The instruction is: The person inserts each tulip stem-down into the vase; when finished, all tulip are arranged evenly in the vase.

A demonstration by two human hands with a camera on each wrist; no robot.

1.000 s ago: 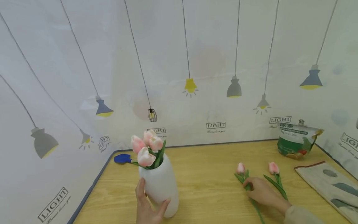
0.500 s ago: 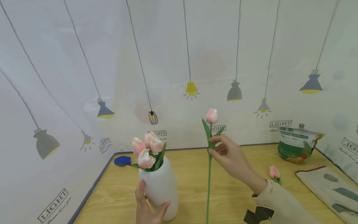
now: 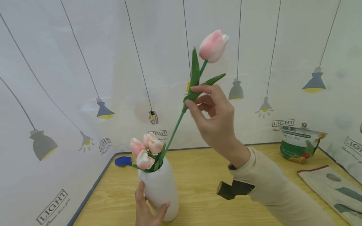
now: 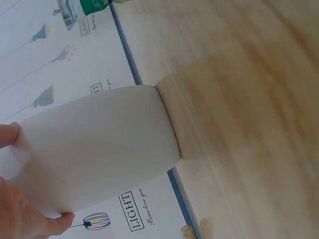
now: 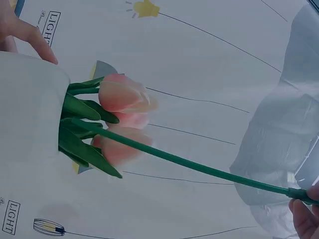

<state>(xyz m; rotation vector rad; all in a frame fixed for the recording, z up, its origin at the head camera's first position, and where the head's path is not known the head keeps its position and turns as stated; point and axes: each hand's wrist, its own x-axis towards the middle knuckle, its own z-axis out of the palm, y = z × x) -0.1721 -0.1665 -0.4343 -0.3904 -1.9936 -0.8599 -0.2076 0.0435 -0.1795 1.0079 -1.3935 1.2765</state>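
Observation:
My left hand [image 3: 150,207] grips the lower part of a white vase [image 3: 162,188], thumb and fingers on opposite sides. Several pink-and-white tulips [image 3: 145,159] with green leaves stand in its mouth. High over the table my right hand [image 3: 216,116] pinches another pink tulip [image 3: 213,46] between thumb and fingers, at its leaves. That stem slants down to the left, its lower end at the vase mouth. In the right wrist view the green stem [image 5: 184,162] reaches the vase's opening among the leaves. The left wrist view has the vase [image 4: 99,144] with its base on the wooden table.
A blue toy shovel [image 3: 123,161] lies behind the vase at the left. At the right back stands a green-and-white pouch [image 3: 300,144], with a patterned cloth [image 3: 333,188] in front of it. A lamp-printed sheet [image 3: 212,110] lines the back and sides.
My right hand has picked the tulip up off the table and carried it up and left, bringing its stem end to the vase mouth. My left hand has stayed on the vase.

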